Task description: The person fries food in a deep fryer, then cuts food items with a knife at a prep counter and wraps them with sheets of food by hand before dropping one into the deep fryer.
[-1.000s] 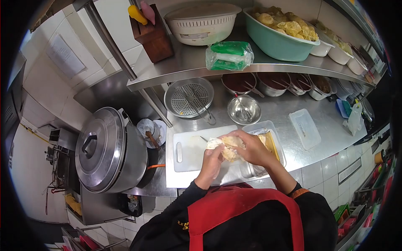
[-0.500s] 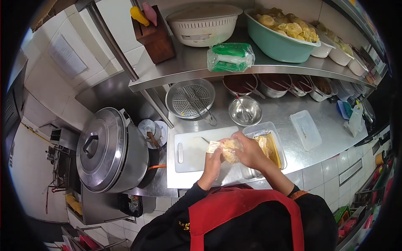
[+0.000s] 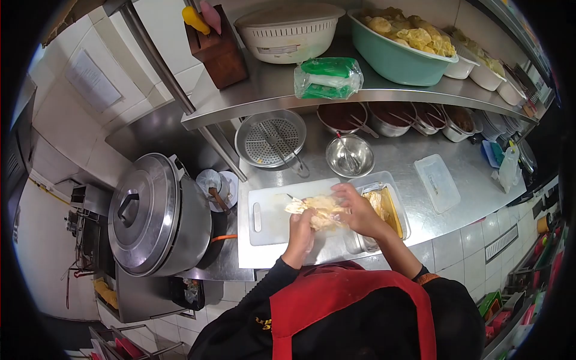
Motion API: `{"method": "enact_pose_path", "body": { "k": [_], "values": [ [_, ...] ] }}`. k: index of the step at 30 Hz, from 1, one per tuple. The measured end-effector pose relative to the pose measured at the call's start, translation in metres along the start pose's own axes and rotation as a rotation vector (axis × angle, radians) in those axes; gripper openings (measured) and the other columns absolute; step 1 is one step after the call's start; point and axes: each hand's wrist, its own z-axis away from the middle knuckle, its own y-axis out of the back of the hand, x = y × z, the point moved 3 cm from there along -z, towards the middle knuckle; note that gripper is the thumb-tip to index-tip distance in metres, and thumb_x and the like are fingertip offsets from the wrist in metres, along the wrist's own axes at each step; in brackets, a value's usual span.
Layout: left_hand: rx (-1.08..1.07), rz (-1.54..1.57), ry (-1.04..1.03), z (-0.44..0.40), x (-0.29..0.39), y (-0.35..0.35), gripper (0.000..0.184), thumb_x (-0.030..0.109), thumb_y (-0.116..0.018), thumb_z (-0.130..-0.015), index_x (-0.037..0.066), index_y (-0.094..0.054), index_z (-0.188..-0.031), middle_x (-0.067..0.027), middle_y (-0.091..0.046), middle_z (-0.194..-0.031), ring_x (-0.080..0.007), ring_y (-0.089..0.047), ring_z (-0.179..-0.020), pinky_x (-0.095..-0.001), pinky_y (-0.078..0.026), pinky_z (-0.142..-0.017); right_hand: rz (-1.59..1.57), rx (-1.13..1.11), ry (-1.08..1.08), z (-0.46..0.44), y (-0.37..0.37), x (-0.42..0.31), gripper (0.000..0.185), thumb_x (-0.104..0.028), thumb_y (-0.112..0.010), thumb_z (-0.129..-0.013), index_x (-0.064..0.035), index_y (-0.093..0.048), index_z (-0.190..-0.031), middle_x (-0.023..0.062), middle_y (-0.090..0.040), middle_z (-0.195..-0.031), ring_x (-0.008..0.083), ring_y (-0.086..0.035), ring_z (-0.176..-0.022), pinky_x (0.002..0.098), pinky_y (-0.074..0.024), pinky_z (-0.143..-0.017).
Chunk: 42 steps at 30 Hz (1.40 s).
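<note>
Over the white cutting board (image 3: 277, 221) I hold a pale yellow, ragged, soft-looking food piece (image 3: 322, 207), its exact kind unclear. My left hand (image 3: 300, 236) grips its near left part, with the thumb on top and a light flap sticking out to the left. Around the right end curve the fingers of my right hand (image 3: 363, 213), spread somewhat apart. Behind the piece, a knife (image 3: 290, 196) shows only in small part on the board. Right of my hands, a clear plastic container (image 3: 405, 219) holds yellow food pieces (image 3: 391, 211), partly hidden by my right hand and forearm.
A large lidded pot (image 3: 147, 210) stands to the left. Behind the board are a perforated strainer (image 3: 259, 141) and a metal bowl with a whisk (image 3: 350, 157). A plastic lid (image 3: 438, 183) lies rightward. The overhead shelf (image 3: 270, 107) carries a green basin (image 3: 396, 57).
The food piece has gone from a compact bundle to a wider, looser shape. My right hand's fingers have spread and lifted slightly. The view has shifted a little.
</note>
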Motion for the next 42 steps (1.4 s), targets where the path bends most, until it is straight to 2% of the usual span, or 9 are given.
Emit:
{"method": "enact_pose_path", "body": {
  "k": [3,6,9,12,15,21,27,35,42],
  "values": [
    [0.012,0.043,-0.014,-0.002,0.001,0.002,0.03,0.0,-0.04,-0.08,-0.002,-0.043,-0.11,-0.0138,-0.053,-0.102,-0.0205,-0.056,-0.092,-0.0317,-0.049,-0.077,-0.066,0.06,-0.262,0.011,-0.001,0.011,0.038,0.0,-0.062,-0.074,-0.0038,-0.045,-0.108,0.0093,-0.058,-0.085,0.0101,-0.055,-0.077,0.0249,-0.0453,-0.068],
    [0.022,0.045,-0.023,0.0,0.007,-0.004,0.03,0.0,-0.04,-0.081,-0.003,-0.043,-0.11,-0.0148,-0.053,-0.104,-0.0211,-0.057,-0.092,-0.0322,-0.049,-0.077,0.067,0.154,-0.18,0.022,-0.004,-0.001,0.025,0.0,-0.062,-0.076,-0.003,-0.052,-0.099,0.005,-0.058,-0.078,0.0089,-0.054,-0.075,0.0234,-0.0446,-0.064],
    [0.027,0.055,0.105,0.001,0.009,-0.003,0.03,0.002,-0.04,-0.081,-0.006,-0.043,-0.11,-0.0161,-0.054,-0.103,-0.023,-0.058,-0.09,-0.0323,-0.051,-0.075,0.193,0.238,0.178,0.031,-0.007,0.0,0.021,0.003,-0.062,-0.072,-0.0045,-0.059,-0.091,0.0029,-0.057,-0.072,0.013,-0.054,-0.067,0.0261,-0.0443,-0.06],
    [-0.025,0.07,0.27,0.002,0.014,0.0,0.032,0.005,-0.041,-0.081,-0.009,-0.044,-0.11,-0.0176,-0.056,-0.102,-0.025,-0.061,-0.087,-0.0317,-0.052,-0.073,0.436,0.052,0.389,0.031,0.005,-0.01,0.027,0.0,-0.062,-0.067,-0.0116,-0.063,-0.091,0.0051,-0.055,-0.073,0.0227,-0.054,-0.069,0.032,-0.0445,-0.059],
    [-0.063,0.119,0.346,0.01,0.021,-0.011,0.032,0.006,-0.042,-0.082,-0.01,-0.044,-0.11,-0.0178,-0.056,-0.103,-0.0252,-0.062,-0.086,-0.0313,-0.054,-0.071,0.659,0.017,0.574,0.034,0.013,-0.013,0.038,0.002,-0.061,-0.063,-0.016,-0.063,-0.097,0.0029,-0.054,-0.074,0.0213,-0.053,-0.071,0.0316,-0.0435,-0.061],
    [-0.139,-0.03,0.268,0.014,0.028,-0.017,0.032,0.006,-0.041,-0.085,-0.007,-0.041,-0.114,-0.0174,-0.054,-0.107,-0.0241,-0.059,-0.093,-0.0331,-0.051,-0.077,0.567,-0.047,0.503,0.037,0.025,-0.023,0.037,-0.011,-0.065,-0.067,-0.0189,-0.062,-0.104,0.0083,-0.052,-0.1,0.0262,-0.05,-0.093,0.0356,-0.0419,-0.079],
    [-0.149,-0.091,0.12,0.023,0.031,-0.029,0.035,0.003,-0.042,-0.084,-0.002,-0.038,-0.118,-0.0145,-0.05,-0.112,-0.02,-0.053,-0.1,-0.0318,-0.047,-0.082,0.754,0.054,0.396,0.036,0.001,-0.033,0.035,-0.02,-0.064,-0.071,-0.0236,-0.062,-0.106,0.0125,-0.033,-0.133,0.036,-0.034,-0.116,0.0474,-0.029,-0.094],
    [-0.299,0.038,0.238,0.019,0.023,-0.019,0.045,0.002,-0.039,-0.082,0.001,-0.032,-0.127,-0.0149,-0.045,-0.12,-0.0226,-0.05,-0.108,-0.0353,-0.046,-0.086,0.43,-0.021,0.266,0.03,0.013,-0.004,0.032,-0.015,-0.058,-0.075,-0.0195,-0.063,-0.106,0.0173,-0.029,-0.137,0.0406,-0.03,-0.121,0.0477,-0.0249,-0.099],
    [-0.38,-0.35,0.085,0.026,0.029,-0.028,0.043,0.004,-0.041,-0.086,0.001,-0.031,-0.128,-0.009,-0.044,-0.121,-0.0155,-0.048,-0.106,-0.0299,-0.041,-0.089,0.338,0.019,0.307,0.027,0.006,-0.01,0.03,-0.011,-0.052,-0.079,-0.0149,-0.062,-0.107,0.0215,-0.028,-0.136,0.0401,-0.031,-0.121,0.0476,-0.0235,-0.1]
  ]
}}
